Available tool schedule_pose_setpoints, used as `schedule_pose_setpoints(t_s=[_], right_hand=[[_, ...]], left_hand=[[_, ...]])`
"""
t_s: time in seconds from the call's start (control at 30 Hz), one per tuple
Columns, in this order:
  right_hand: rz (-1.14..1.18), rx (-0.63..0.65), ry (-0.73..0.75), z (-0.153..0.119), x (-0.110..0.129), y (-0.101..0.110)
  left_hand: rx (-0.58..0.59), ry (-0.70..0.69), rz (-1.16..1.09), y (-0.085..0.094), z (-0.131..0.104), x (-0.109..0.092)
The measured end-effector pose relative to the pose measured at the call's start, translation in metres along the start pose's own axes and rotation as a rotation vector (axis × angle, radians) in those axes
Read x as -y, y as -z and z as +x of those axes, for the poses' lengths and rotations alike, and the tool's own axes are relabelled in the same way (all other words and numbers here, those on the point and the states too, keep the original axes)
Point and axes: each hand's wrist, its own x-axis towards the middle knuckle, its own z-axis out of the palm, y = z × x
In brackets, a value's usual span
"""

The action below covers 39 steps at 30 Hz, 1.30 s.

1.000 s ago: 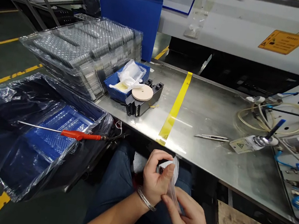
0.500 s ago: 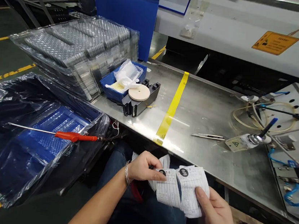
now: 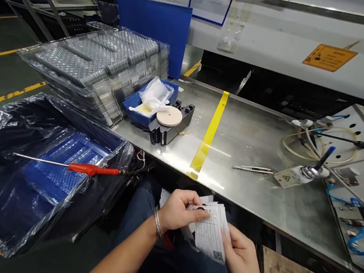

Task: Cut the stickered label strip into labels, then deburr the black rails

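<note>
left hand (image 3: 178, 212) and right hand (image 3: 243, 254) pinch printed slips (image 3: 208, 237) at lower centre of the frame; likely light, floppy, easily creased, best held by edges.

Curled left hand (image 3: 178, 211) near right hand (image 3: 242, 255)
</note>
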Motion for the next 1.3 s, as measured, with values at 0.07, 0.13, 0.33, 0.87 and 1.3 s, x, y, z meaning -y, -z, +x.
schedule_pose_setpoints(t_s=[0.07,0.13,0.33,0.87,1.3], right_hand=[[0.006,0.034,-0.009,-0.002,0.004,-0.004],[0.034,0.037,-0.057,-0.004,0.005,-0.005],[0.002,0.017,-0.135,-0.009,0.009,0.0],[0.359,-0.298,-0.29,-0.024,0.007,0.035],[0.223,-0.561,-0.177,-0.004,-0.012,0.024]], left_hand=[[-0.066,-0.02,0.032,-0.004,0.0,0.001],[-0.11,-0.061,0.08,-0.006,-0.001,0.003],[-0.156,-0.212,0.173,-0.008,-0.004,0.008],[0.448,-0.031,-0.134,0.014,0.025,0.017],[0.319,0.035,-0.323,0.011,-0.004,0.008]])
